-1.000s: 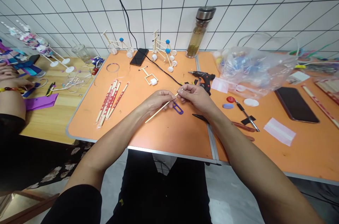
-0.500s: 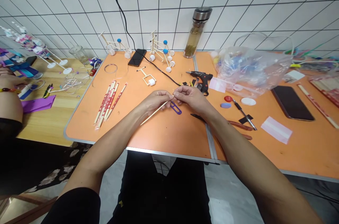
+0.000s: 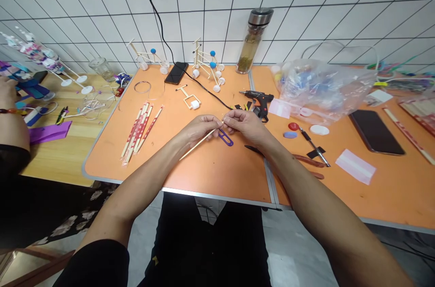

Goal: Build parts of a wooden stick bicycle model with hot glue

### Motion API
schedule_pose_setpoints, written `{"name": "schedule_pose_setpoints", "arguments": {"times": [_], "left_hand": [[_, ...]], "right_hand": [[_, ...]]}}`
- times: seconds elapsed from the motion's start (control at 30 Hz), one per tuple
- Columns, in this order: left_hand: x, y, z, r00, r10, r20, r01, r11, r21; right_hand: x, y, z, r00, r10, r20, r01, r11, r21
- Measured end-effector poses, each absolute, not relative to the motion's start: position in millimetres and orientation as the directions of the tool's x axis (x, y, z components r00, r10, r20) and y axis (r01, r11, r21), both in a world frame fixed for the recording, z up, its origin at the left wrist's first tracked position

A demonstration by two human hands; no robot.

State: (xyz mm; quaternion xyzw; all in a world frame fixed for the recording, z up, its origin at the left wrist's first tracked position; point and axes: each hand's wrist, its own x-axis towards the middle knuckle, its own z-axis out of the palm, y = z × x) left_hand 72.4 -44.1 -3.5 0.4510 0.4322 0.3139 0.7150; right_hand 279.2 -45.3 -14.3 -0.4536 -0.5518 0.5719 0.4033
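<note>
A bare wooden chopstick [image 3: 197,145] slants down and left from my left hand [image 3: 203,127], whose fingers are closed around its upper part. My right hand [image 3: 242,125] meets the left one and pinches at the chopstick's upper end; the fingertips mostly cover that spot. Just below the fingers, a purple slotted plastic piece [image 3: 227,139] lies on the orange table [image 3: 217,174]. Under my right wrist are pliers with reddish-brown handles [image 3: 307,161], their dark jaw showing to the left. Several chopsticks in red-printed wrappers [image 3: 138,132] lie left of my hands.
Behind my hands are a small stick frame with a white wheel [image 3: 189,99], stick models with blue balls [image 3: 205,63], a phone [image 3: 176,73], a glue gun [image 3: 260,100] and a tea bottle [image 3: 253,42]. A plastic bag [image 3: 322,88] sits right. Another person's arm [image 3: 13,119] is at left.
My hands and the chopstick stay almost in place. At the far left, the other person's hand and arm have shifted slightly.
</note>
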Motion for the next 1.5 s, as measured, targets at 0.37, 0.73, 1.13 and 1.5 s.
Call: {"name": "schedule_pose_setpoints", "arguments": {"times": [0.37, 0.73, 1.13, 1.5], "left_hand": [[70.6, -43.3, -4.9, 0.453, 0.828, -0.330, -0.046, 0.392, 0.919], [70.3, -43.9, -9.1, 0.498, 0.812, -0.305, -0.092, 0.399, 0.912], [68.6, -44.2, -9.7, 0.539, 0.788, -0.298, -0.077, 0.398, 0.914], [67.2, -40.5, -10.0, 0.483, 0.826, -0.292, -0.089, 0.378, 0.922]], "right_hand": [[282.3, -43.6, -18.0, -0.176, 0.983, -0.057, -0.012, -0.060, -0.998], [281.0, -43.3, -21.8, -0.179, 0.983, -0.044, -0.039, -0.052, -0.998], [281.3, -42.9, -23.6, -0.196, 0.980, -0.036, -0.065, -0.050, -0.997], [280.1, -41.2, -17.5, -0.194, 0.980, -0.037, -0.112, -0.060, -0.992]]}}
